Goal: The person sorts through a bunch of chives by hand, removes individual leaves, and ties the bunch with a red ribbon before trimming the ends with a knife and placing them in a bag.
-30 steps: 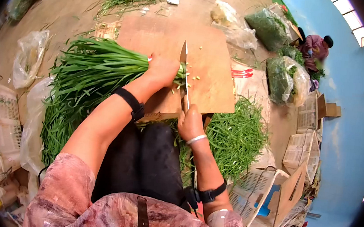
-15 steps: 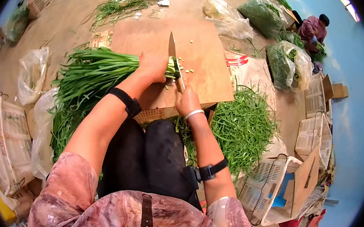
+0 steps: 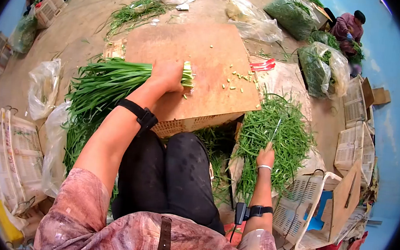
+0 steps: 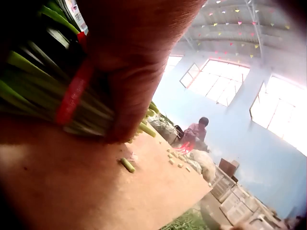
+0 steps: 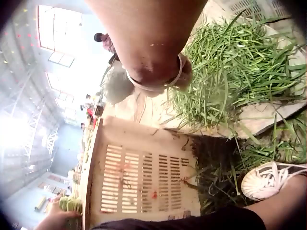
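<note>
A bundle of garlic chives (image 3: 110,78) lies across the left side of a wooden board (image 3: 193,40), its leaves trailing off the edge. My left hand (image 3: 167,75) grips the bundle close to its pale cut ends (image 3: 188,75). A red band (image 4: 74,96) wraps the stems in the left wrist view. Off the board's right side, my right hand (image 3: 265,158) holds a knife (image 3: 276,131) by its handle, over a heap of loose greens (image 3: 291,148). Short cut stem pieces (image 3: 233,87) are scattered toward the board's right edge. In the right wrist view the knife is hidden.
Under the board stands a slatted plastic crate (image 5: 144,177). Red strips (image 3: 262,65) lie just beyond the board. More crates (image 3: 298,209) stand at right and left, with plastic bags (image 3: 45,86) and filled sacks (image 3: 320,71) around. Another person (image 3: 349,28) sits by the blue wall.
The knife in my right hand has moved from the stem ends rightward off the board, over the heap. Cut pieces now lie farther right. My left hand keeps its grip on the bundle.
</note>
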A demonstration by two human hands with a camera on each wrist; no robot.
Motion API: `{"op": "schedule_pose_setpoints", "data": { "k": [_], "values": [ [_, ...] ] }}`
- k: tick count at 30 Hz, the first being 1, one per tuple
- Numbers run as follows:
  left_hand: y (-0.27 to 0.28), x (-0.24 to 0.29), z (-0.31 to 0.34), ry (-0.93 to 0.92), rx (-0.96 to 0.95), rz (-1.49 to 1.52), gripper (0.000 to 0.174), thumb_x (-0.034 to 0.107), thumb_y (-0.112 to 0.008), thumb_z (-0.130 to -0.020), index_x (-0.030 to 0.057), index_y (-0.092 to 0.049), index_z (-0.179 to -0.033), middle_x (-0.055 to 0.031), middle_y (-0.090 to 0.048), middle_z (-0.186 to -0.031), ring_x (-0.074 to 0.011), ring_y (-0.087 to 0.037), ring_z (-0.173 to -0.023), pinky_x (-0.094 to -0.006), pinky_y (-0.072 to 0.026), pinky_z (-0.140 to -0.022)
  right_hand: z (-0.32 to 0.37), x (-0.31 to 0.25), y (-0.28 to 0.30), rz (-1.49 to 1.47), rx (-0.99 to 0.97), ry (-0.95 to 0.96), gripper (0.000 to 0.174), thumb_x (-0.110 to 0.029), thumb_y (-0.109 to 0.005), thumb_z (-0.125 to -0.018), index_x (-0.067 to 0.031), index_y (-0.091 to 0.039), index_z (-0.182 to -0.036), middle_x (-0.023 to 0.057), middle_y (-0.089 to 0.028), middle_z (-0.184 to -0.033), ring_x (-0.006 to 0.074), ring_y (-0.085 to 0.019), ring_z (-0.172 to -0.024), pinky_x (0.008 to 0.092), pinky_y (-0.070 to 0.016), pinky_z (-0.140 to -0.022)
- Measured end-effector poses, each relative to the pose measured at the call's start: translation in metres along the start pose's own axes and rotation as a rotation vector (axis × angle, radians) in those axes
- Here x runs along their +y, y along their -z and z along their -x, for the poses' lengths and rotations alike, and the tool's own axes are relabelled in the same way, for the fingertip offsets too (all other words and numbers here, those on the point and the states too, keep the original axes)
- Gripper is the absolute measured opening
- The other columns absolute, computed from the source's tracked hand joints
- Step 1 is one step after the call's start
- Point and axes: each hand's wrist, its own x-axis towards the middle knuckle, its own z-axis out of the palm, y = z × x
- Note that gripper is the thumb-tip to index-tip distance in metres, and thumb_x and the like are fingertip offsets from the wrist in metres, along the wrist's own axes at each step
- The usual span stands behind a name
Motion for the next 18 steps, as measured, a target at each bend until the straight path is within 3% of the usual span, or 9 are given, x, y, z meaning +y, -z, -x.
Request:
{"op": "schedule_pose_setpoints", "data": {
  "k": [3,6,8,9,10,12,13,15,18],
  "values": [
    [-0.002,-0.010,0.002,-0.040,0.076,0.043,0.064,0.035,-0.075,-0.054,0.0012,-0.052,-0.103,-0.0186,-0.062,-0.094,-0.0331,-0.060,-0.088,-0.0415,-0.0476,-0.075,0.004,-0.009,0.016,0.153,-0.228,-0.048,0.039,-0.023,-0.060,-0.074,0.0077,-0.057,-0.097,0.0299,-0.059,-0.089,0.0421,-0.059,-0.085,0.0442,-0.0467,-0.077],
    [0.008,-0.027,0.012,-0.068,0.232,0.359,0.061,0.026,-0.074,-0.054,0.0018,-0.052,-0.105,-0.0200,-0.061,-0.087,-0.0364,-0.060,-0.081,-0.0394,-0.0498,-0.069,0.007,-0.038,0.023,-0.026,-0.167,0.209,0.041,-0.023,-0.061,-0.074,0.0048,-0.059,-0.105,0.0262,-0.061,-0.097,0.0358,-0.062,-0.088,0.0387,-0.0479,-0.079],
    [0.022,-0.043,0.028,-0.102,0.462,0.343,0.053,0.023,-0.073,-0.055,0.0025,-0.056,-0.101,-0.0186,-0.062,-0.082,-0.0340,-0.061,-0.075,-0.0394,-0.0489,-0.065,0.017,-0.085,0.043,-0.233,-0.219,0.264,0.042,-0.017,-0.062,-0.075,0.0052,-0.056,-0.110,0.0227,-0.063,-0.095,0.0296,-0.064,-0.087,0.0370,-0.0489,-0.077],
    [0.043,-0.045,0.042,-0.111,0.378,0.460,0.035,0.019,-0.069,-0.060,0.0034,-0.062,-0.091,-0.0161,-0.062,-0.077,-0.0301,-0.061,-0.071,-0.0389,-0.0475,-0.062,0.025,-0.111,0.052,-0.379,-0.173,0.370,0.040,-0.019,-0.064,-0.072,0.0047,-0.058,-0.104,0.0236,-0.061,-0.094,0.0373,-0.059,-0.089,0.0409,-0.0465,-0.078],
    [0.064,-0.043,0.059,-0.208,0.355,0.585,0.021,0.015,-0.065,-0.064,0.0041,-0.064,-0.083,-0.0144,-0.064,-0.074,-0.0255,-0.062,-0.067,-0.0376,-0.0462,-0.059,0.038,-0.151,0.082,-0.451,-0.333,0.320,0.044,-0.019,-0.065,-0.072,0.0040,-0.055,-0.108,0.0227,-0.060,-0.099,0.0360,-0.057,-0.093,0.0409,-0.0458,-0.080],
    [0.092,-0.043,0.092,-0.115,0.536,0.606,0.024,0.015,-0.065,-0.069,0.0037,-0.063,-0.090,-0.0106,-0.065,-0.076,-0.0193,-0.062,-0.068,-0.0334,-0.0487,-0.062,0.057,-0.182,0.082,-0.582,-0.339,0.564,0.058,-0.022,-0.067,-0.069,0.0047,-0.048,-0.117,0.0245,-0.056,-0.103,0.0381,-0.053,-0.098,0.0409,-0.0438,-0.085],
    [0.105,-0.043,0.109,-0.071,0.622,0.634,0.035,0.011,-0.067,-0.070,0.0004,-0.058,-0.101,-0.0092,-0.065,-0.082,-0.0174,-0.061,-0.070,-0.0311,-0.0496,-0.065,0.070,-0.206,0.077,-0.759,-0.443,0.519,0.074,-0.023,-0.071,-0.066,0.0052,-0.038,-0.126,0.0292,-0.049,-0.114,0.0401,-0.049,-0.107,0.0410,-0.0404,-0.091],
    [0.134,-0.015,0.131,-0.121,0.770,0.851,0.047,0.004,-0.067,-0.068,-0.0030,-0.050,-0.111,-0.0100,-0.064,-0.091,-0.0167,-0.061,-0.075,-0.0295,-0.0498,-0.067,0.086,-0.245,0.059,-0.785,-0.318,0.911,0.102,-0.024,-0.077,-0.060,0.0060,-0.018,-0.136,0.0300,-0.022,-0.139,0.0383,-0.022,-0.131,0.0370,-0.0197,-0.108],
    [0.168,0.039,0.153,-0.187,0.751,0.997,0.055,0.001,-0.068,-0.067,-0.0034,-0.045,-0.117,-0.0110,-0.062,-0.096,-0.0170,-0.061,-0.080,-0.0288,-0.0498,-0.071,0.114,-0.291,0.084,-1.088,-0.336,0.936,0.108,-0.028,-0.078,-0.060,0.0036,-0.010,-0.138,0.0273,-0.011,-0.143,0.0367,-0.012,-0.134,0.0369,-0.0141,-0.109]
  ]
}}
